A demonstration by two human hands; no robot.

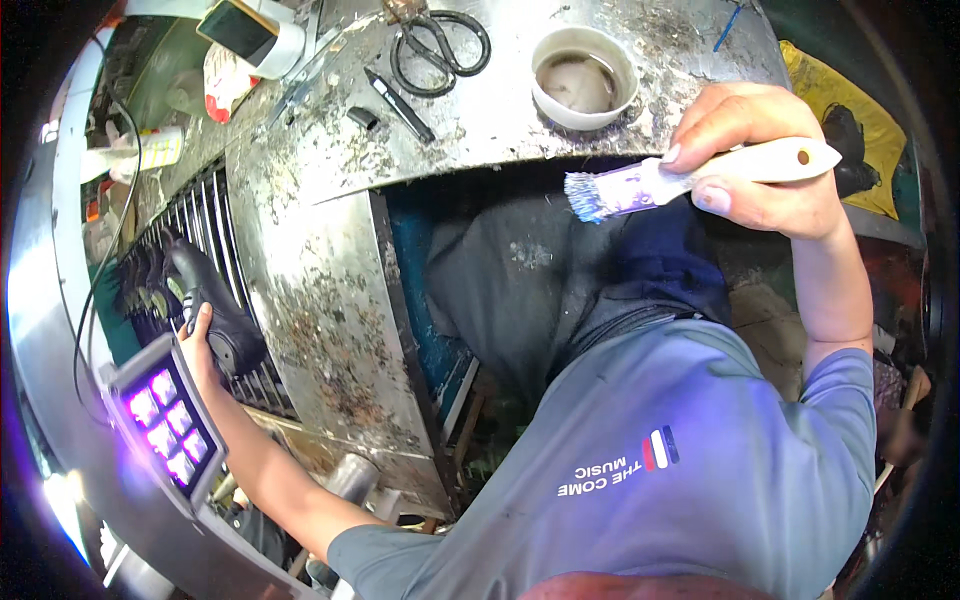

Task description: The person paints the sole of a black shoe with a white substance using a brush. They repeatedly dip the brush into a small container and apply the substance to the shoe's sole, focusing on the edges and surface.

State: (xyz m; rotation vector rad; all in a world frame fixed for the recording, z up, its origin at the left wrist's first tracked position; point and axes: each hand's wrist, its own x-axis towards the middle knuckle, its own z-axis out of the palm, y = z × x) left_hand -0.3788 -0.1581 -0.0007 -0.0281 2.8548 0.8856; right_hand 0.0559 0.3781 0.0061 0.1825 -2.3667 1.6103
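Observation:
My right hand (765, 165) grips a flat paintbrush (765, 160) by its pale handle, thumb below and fingers above. The brush's bluish bristles point left, held over my lap near the table's edge. At the far left my left hand (200, 345) is closed on a black shoe (222, 315) lying on a slatted rack (215, 215). A panel with glowing purple squares partly covers that hand. Beyond the brush, a white bowl (590, 118) of murky brownish liquid stands on the stained metal table (310, 240).
Black-handled scissors (440, 52), a black marker (400, 105) and its small cap (363, 118) lie on the tabletop. More dark shoes (145, 285) stand along the rack. The lit panel (165, 425) juts up near my left forearm. Yellow sheeting (870, 120) hangs at the right.

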